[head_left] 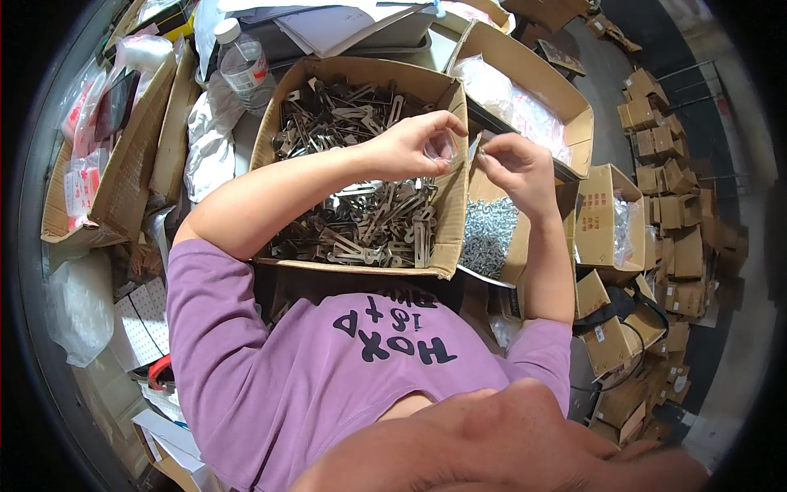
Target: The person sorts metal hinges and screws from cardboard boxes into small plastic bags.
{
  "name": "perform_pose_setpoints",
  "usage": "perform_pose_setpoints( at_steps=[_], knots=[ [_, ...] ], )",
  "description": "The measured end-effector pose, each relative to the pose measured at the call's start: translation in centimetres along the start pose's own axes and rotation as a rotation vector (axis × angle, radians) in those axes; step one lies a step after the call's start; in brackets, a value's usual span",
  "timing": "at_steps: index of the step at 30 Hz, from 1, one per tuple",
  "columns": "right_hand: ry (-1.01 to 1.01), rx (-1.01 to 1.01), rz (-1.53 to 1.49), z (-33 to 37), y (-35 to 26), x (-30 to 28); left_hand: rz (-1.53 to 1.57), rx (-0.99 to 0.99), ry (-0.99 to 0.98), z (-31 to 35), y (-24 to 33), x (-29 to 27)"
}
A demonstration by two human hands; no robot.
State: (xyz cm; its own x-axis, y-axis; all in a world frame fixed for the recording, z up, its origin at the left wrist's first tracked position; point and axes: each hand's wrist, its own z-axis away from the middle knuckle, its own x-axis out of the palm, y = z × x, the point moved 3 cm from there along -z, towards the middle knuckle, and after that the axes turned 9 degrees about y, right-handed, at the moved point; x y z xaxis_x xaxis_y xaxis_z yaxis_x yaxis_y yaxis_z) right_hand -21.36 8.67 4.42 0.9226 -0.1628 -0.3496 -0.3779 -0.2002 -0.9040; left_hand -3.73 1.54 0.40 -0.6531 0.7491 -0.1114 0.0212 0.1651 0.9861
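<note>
My left hand point(410, 148) is raised over the cardboard box point(449, 205) of flat slotted metal pieces point(385, 225). Its fingers curl round a small clear plastic bag point(441, 148). Close by on the right, my right hand point(518, 170) has thumb and fingertips pinched together. Whatever lies in that pinch is too small to make out. Below it, a second box holds a heap of small silvery screws point(490, 238). The two hands are apart, with the right-hand wall of the metal-piece box between them.
A clear bottle point(244, 70) stands behind the metal-piece box at left, beside white cloth point(211, 135). Papers point(336, 25) lie at the back. Another carton point(574, 115) at far right holds clear plastic bags. Stacked cartons point(656, 152) line the right; a tall carton point(123, 164) stands left.
</note>
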Motion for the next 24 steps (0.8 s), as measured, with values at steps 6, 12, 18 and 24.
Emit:
perform_pose_setpoints(
  at_steps=[6,12,18,24],
  knots=[
    [0.007,-0.034,0.023,-5.4,-2.5,2.0,0.169,-0.046,0.022,0.5,-0.5,-0.5],
    [-0.137,-0.203,0.903,-14.7,5.7,1.4,0.153,-0.025,0.076,-1.0,-1.3,-1.2],
    [-0.319,-0.020,1.124,-15.8,7.3,3.8,0.145,0.003,0.100,-1.2,-1.6,-2.0],
    [-0.228,-0.122,1.179,-15.3,7.5,3.0,0.158,0.008,0.110,-1.3,-1.5,-2.2]
  ],
)
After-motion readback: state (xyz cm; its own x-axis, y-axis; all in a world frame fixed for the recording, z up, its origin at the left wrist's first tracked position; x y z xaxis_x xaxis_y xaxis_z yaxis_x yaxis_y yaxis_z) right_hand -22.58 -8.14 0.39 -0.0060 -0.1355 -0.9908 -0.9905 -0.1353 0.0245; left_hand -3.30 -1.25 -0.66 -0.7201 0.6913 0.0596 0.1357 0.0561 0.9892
